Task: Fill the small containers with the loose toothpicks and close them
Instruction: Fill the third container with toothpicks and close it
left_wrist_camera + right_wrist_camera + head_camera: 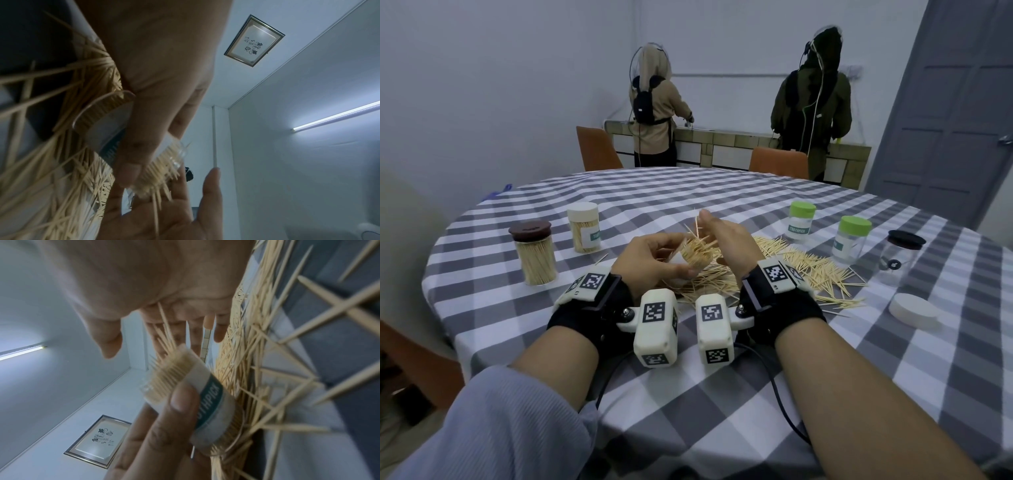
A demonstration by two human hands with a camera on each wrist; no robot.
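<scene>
My left hand (654, 255) grips a small clear container (680, 262) with a teal "TOOTHPICK" label, tilted with its open mouth toward the right. It is packed with toothpicks whose tips stick out of the mouth. My right hand (726, 236) is held flat with straight fingers against those tips. In the left wrist view my thumb lies across the container (102, 131). The right wrist view shows the container (207, 404) in front of my right hand's palm (144, 288). A large pile of loose toothpicks (811, 263) lies on the table under and right of my hands.
On the checked tablecloth (722, 394), a brown-lidded jar (536, 255) and a white-lidded jar (584, 231), both full, stand at left. Two green-lidded containers (802, 221) (852, 244), a black-lidded jar (900, 258) and a loose white lid (914, 311) sit at right. Two people stand at the far counter.
</scene>
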